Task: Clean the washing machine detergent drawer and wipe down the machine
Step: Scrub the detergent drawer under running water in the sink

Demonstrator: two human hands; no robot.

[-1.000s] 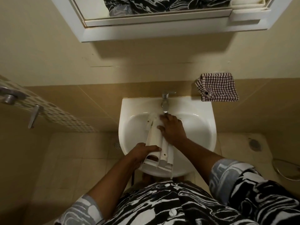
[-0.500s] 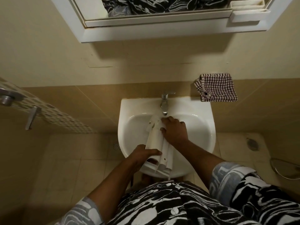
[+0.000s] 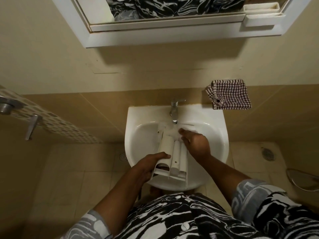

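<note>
The left hand grips the near end of the detergent drawer, thumb across its top and fingers curled underneath. The right hand lies on the drawer's far right side, fingers spread, nearly straight and pressing on the white plastic; it clasps nothing. The drawer lies lengthways in the washbasin, its far end right under the spout of the chrome tap and its near end jutting over the basin's front rim. The side facing up shows long rounded channels. The blur under the spout hides whether water is flowing.

The basin is white and fixed to a wall that is beige-tiled below and painted cream above. A brown-and-white checked cloth sits at the tile edge, just right of the basin. Above hangs a white-framed mirror cabinet with a small white tray at its right. The floor is pale tile with a round drain to the right. A metal door handle shows at far left.
</note>
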